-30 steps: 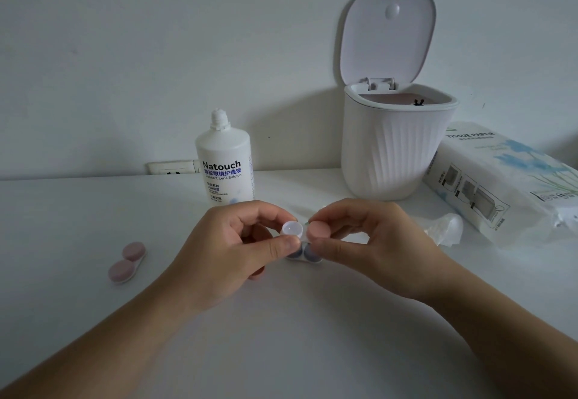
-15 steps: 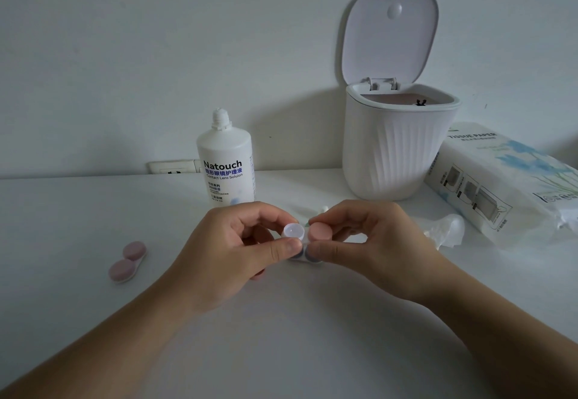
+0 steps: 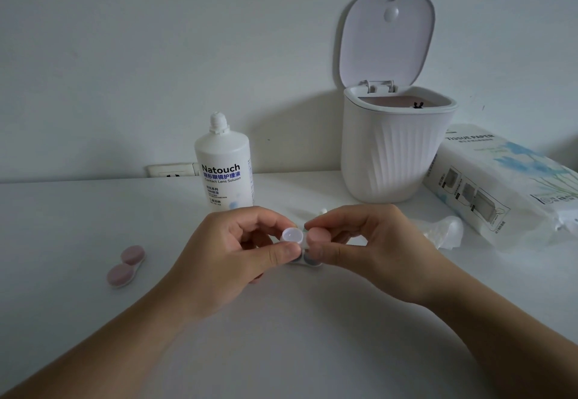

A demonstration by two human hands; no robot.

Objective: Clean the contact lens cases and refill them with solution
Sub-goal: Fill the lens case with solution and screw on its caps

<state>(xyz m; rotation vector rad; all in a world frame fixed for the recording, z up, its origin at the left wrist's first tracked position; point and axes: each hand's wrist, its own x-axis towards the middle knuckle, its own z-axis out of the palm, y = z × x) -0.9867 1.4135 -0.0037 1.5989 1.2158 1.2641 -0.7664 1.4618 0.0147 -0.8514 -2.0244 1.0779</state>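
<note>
Desk (image 3: 297, 336) in front of your hands: bare, wide room to pass. Left stretch bare too, save closed pink lens case (image 3: 125, 266) lying well apart from your left hand (image 3: 231, 261). Behind left hand, solution bottle (image 3: 223, 168) stands upright, near knuckles; narrow gap there. Behind right hand (image 3: 372, 251), open-lidded bin (image 3: 394, 148) blocks back of desk. Right side crowded: crumpled tissue (image 3: 444, 231) just beside right hand, tissue pack (image 3: 500, 189) beyond it. Open lane between bottle and bin reaches wall.
</note>
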